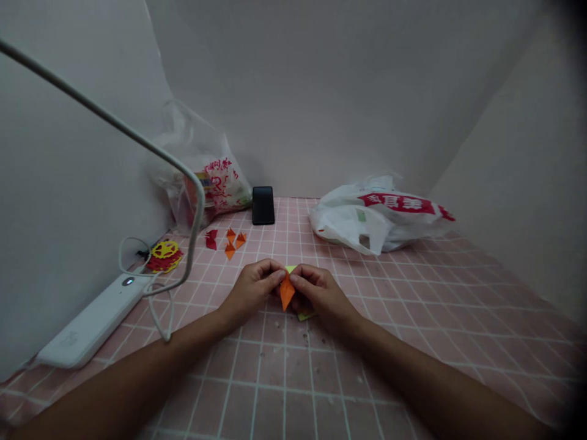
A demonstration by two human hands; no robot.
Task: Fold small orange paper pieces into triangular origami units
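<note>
Between my two hands is a small piece of folded orange paper (287, 292), its pointed end hanging down toward me. My left hand (257, 282) pinches it from the left with thumb and fingers. From the other side my right hand (318, 292) pinches its upper right edge. Yellow paper (306, 315) shows under and behind my hands, partly hidden by them. Several folded orange paper pieces (230, 249) lie on the table ahead to the left, beside a folded red paper piece (211, 239).
On the left lie a white lamp base (94, 321) with a bent arm (200, 214) and yellow and red cut-out shapes (164, 255). A black phone (263, 206) rests near the wall, between a clear plastic bag (215, 183) and a white plastic bag (380, 217). Pink-tiled cloth (257, 391) covers the table.
</note>
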